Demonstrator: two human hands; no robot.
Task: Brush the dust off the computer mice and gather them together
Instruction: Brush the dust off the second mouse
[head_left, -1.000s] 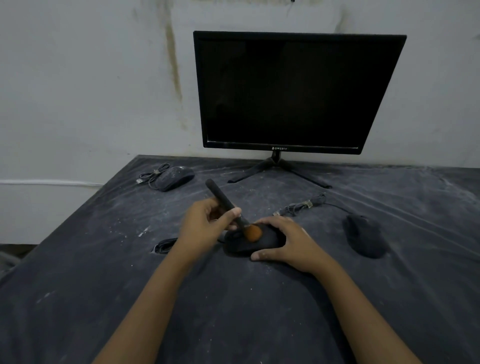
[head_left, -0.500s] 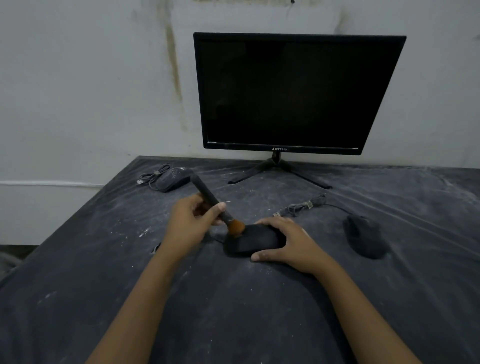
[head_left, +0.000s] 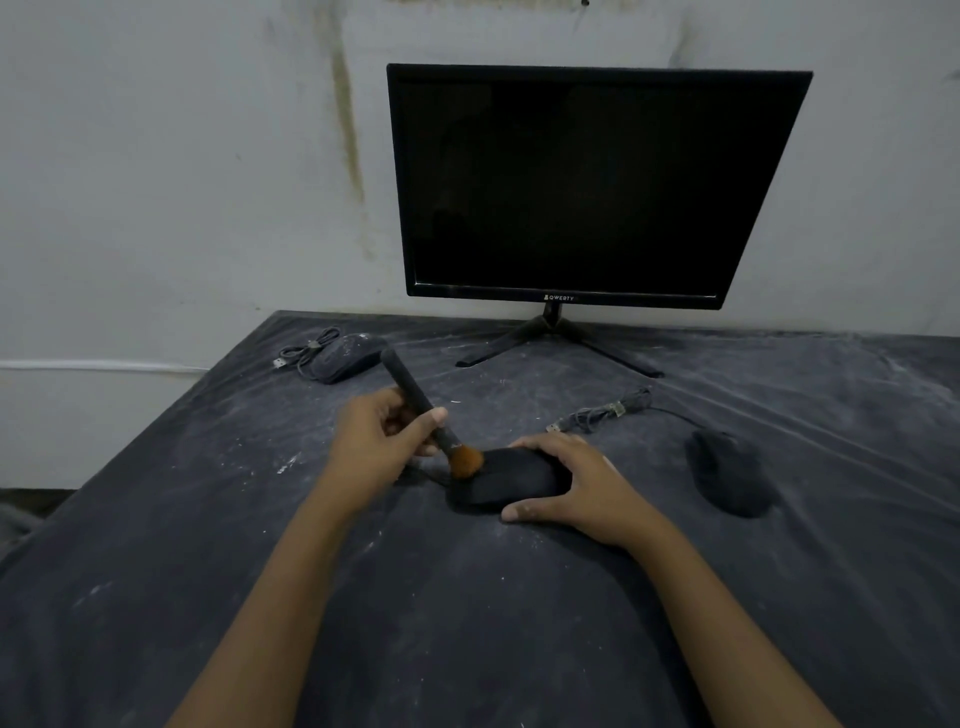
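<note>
Three mice on dusty table (head_left: 467, 623); middle mouse (head_left: 511, 480) under the brush (head_left: 415, 395).
Left hand (head_left: 379, 441) pinches the brush handle; bristles, at the mouse's left edge half a second ago, now sit back on its left end: sweeping strokes, dusting underway. Right hand (head_left: 576, 488) grips the mouse's right side. Far-left mouse (head_left: 345, 358) and right mouse (head_left: 730, 480) lie well apart, ungathered.
</note>
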